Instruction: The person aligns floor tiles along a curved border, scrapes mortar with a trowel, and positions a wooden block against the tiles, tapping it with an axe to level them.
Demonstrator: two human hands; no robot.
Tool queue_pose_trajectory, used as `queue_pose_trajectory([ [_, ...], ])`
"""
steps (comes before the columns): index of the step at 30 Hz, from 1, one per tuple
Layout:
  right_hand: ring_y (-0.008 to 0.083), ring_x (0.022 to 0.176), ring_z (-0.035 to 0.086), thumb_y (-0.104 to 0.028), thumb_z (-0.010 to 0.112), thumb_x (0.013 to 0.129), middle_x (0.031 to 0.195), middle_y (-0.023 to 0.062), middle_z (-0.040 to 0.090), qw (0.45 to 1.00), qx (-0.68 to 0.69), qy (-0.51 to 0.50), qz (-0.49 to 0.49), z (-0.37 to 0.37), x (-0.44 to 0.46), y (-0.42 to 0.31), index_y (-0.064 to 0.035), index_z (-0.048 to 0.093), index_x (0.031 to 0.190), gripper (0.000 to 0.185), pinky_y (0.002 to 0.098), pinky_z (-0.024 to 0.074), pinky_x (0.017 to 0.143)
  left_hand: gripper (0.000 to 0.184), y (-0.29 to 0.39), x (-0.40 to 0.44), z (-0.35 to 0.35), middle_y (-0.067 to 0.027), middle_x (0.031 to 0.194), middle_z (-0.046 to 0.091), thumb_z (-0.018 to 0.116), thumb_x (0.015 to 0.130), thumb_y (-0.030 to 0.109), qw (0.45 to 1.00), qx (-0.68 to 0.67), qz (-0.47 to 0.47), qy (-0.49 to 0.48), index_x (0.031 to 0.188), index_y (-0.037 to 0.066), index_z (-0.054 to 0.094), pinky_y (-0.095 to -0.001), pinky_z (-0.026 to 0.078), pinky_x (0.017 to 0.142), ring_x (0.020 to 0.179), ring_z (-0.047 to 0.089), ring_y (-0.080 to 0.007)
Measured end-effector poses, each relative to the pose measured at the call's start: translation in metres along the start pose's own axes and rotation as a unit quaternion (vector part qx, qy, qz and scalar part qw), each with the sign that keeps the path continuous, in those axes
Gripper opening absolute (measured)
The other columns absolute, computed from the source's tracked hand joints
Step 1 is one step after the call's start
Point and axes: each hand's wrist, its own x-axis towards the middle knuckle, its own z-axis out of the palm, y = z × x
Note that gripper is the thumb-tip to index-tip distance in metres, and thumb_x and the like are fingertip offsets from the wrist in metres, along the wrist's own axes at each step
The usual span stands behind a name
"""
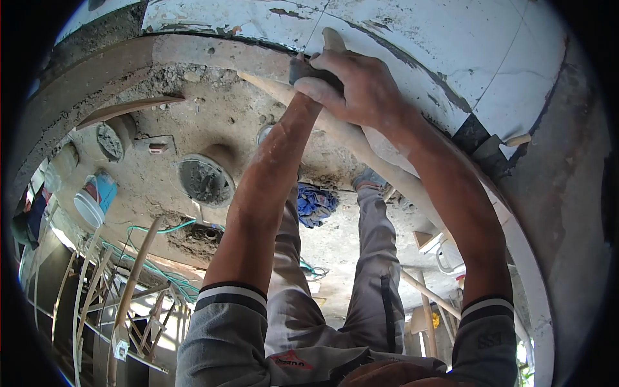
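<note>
At 12 o'clock the two arms converge beside the edge of a white tiled surface point(400, 32). The right hand point(371, 87) has thumb and fingers clamped on a dark piece point(304, 71), too shaded to identify, which sits right at that edge. The left wrist point(308, 108) ends under the right thumb; the left hand is mostly hidden there, so I cannot tell the state of its grip. A pale wooden pole point(364, 153) slants from just below the hands toward 4 o'clock. Around 9 o'clock on the floor point(251, 187) stand a mortar bucket point(222, 169) and, farther out, a blue-and-white bucket point(114, 187); between 9 and 10 lie a flat float point(166, 143) and a second mortar bucket point(126, 129). A crumpled blue cloth point(316, 205) lies near the dial's centre, while green hose point(138, 261) trails at 8 o'clock
</note>
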Motion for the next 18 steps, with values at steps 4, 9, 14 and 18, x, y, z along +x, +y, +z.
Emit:
queue_pose_trajectory([
  [4, 0.0343, 0.074, 0.065, -0.038, 0.071, 0.079, 0.082, 0.0197, 0.065, 0.998, 0.015, -0.009, -0.054, -0.011, -0.005, -0.015, -0.0013, 0.062, 0.099, 0.043, 0.0377, 0.0525, 0.065, 0.061, 0.0, -0.005, -0.002, -0.0123, 0.139, 0.04, 0.04, 0.088, 0.054, 1.0, 0.014, 0.001, -0.004, 0.136, 0.017, 0.037, -0.0573, 0.023, 0.105, 0.129, 0.037, -0.0298],
  [9, 0.0344, 0.075, 0.066, -0.039, 0.071, 0.079, 0.083, 0.0195, 0.065, 0.996, -0.002, -0.072, 0.044, -0.009, 0.0, -0.008, -0.0013, 0.063, 0.097, 0.042, 0.0391, 0.0531, 0.066, 0.06, 0.003, -0.005, -0.007, -0.0125, 0.137, 0.042, 0.04, 0.088, 0.054, 1.0, 0.022, 0.003, -0.015, 0.135, 0.017, 0.039, -0.0577, 0.024, 0.104, 0.128, 0.039, -0.0298],
  [14, 0.0323, 0.06, 0.063, -0.047, 0.065, 0.082, 0.062, 0.0134, 0.06, 0.999, -0.01, 0.035, -0.012, -0.001, -0.008, 0.007, -0.0027, 0.059, 0.083, 0.044, 0.0413, 0.0506, 0.054, 0.059, 0.002, 0.008, -0.01, -0.0127, 0.136, 0.044, 0.04, 0.088, 0.053, 0.999, 0.033, 0.005, -0.03, 0.134, 0.017, 0.041, -0.0581, 0.025, 0.104, 0.127, 0.04, -0.0298],
  [18, 0.0327, 0.06, 0.063, -0.047, 0.065, 0.082, 0.063, 0.0144, 0.061, 0.996, 0.007, 0.063, -0.069, -0.009, -0.012, -0.005, -0.0025, 0.059, 0.081, 0.045, 0.0411, 0.0505, 0.054, 0.058, 0.004, 0.001, -0.011, -0.0128, 0.135, 0.045, 0.041, 0.088, 0.053, 0.998, 0.04, 0.002, -0.039, 0.134, 0.017, 0.042, -0.0585, 0.026, 0.103, 0.127, 0.041, -0.0299],
])
